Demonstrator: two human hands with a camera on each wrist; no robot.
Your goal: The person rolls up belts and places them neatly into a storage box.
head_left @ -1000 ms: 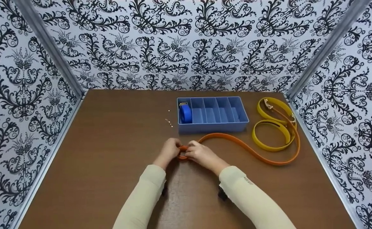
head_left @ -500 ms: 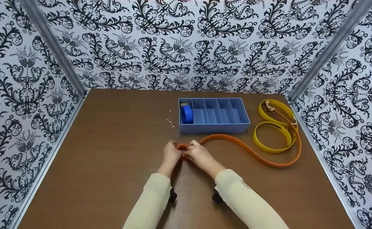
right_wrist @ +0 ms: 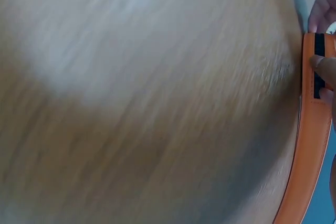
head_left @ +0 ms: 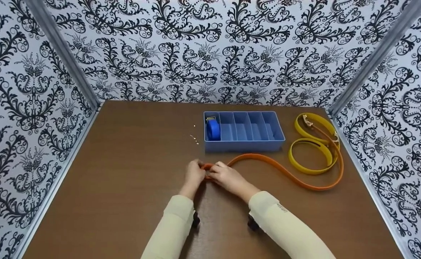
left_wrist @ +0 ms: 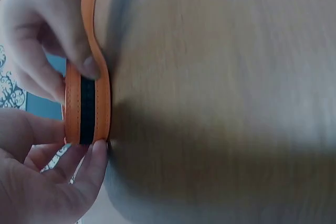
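Observation:
An orange belt (head_left: 257, 157) with a black strip along its end runs in an S-curve over the table. Its end is rolled into a small coil (left_wrist: 73, 108) standing on edge between both hands. My left hand (head_left: 194, 174) pinches the coil's left side with thumb and fingers, as the left wrist view shows. On the opposite side my right hand (head_left: 228, 176) holds the coil, its thumb against the black strip (right_wrist: 319, 51) in the right wrist view. From there the belt trails right, its far part lying over a yellow belt (head_left: 309, 169).
Behind the hands stands a blue box (head_left: 244, 145) with several compartments. A rolled blue belt (head_left: 213, 129) with a gold buckle sits in the leftmost one. Gold-coloured metal fittings (head_left: 307, 120) lie among the belts at right. Small white specks (head_left: 194, 138) dot the table left of the box.
Both hands keep hold of the orange coil and shift slightly around it; the left hand has turned more upright. The whole scene sits slightly further right in view.

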